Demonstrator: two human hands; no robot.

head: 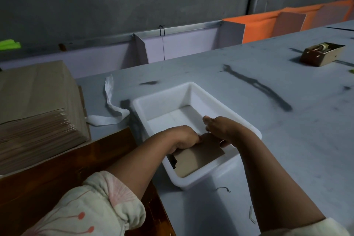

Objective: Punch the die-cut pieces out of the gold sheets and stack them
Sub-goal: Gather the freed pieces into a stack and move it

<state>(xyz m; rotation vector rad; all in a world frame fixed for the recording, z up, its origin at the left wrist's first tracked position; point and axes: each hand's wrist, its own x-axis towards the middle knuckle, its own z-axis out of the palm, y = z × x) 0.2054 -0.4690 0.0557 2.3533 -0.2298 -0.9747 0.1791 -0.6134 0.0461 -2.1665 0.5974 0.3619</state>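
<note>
Inside the tray (pixel 191 87), the left hand (pixel 183 138) and right hand (pixel 220 128) each gripped the sheet (pixel 203 152); their fingertips were mostly hidden under it.

Die-cut card piece (pixel 199 152): dull gold-brown, flat, roughly rectangular, tilted with its near edge lower. Held between both hands; left hand (pixel 184 138) grips its upper left edge, right hand (pixel 220 128) pinches the upper right corner. Darker notched piece (pixel 173 160) just under the left hand, partly hidden, inside the white tub (pixel 193 180). Tall stack of sheets (pixel 38 122), well left of the left hand, edges slightly fanned.
</note>
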